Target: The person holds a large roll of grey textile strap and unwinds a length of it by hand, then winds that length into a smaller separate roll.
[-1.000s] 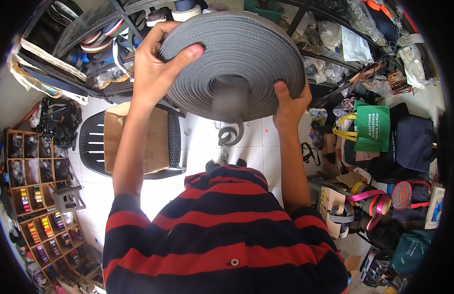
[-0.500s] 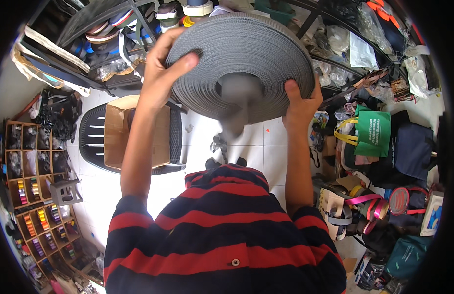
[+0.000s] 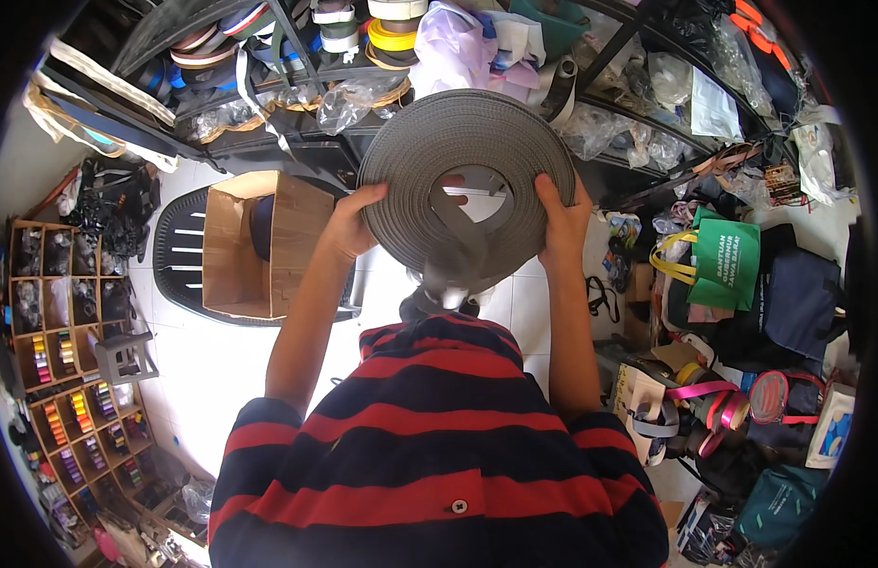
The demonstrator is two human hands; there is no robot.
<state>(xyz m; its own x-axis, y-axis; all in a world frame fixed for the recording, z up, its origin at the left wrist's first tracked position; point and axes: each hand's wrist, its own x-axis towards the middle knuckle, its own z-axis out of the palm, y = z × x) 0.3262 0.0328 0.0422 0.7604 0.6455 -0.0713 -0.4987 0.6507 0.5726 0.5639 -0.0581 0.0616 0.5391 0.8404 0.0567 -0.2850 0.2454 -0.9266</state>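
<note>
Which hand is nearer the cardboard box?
Left: the left hand grips the roll at its left, just right of the box in view; the right hand grips the roll's right side, farther off.

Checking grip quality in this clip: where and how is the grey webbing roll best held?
Likely by the outer rim of the roll, from opposite sides, as the left hand and right hand hold it, thumbs on the near face: it is a wide, flat coil, and a loose strip hangs from its centre hole.
</note>
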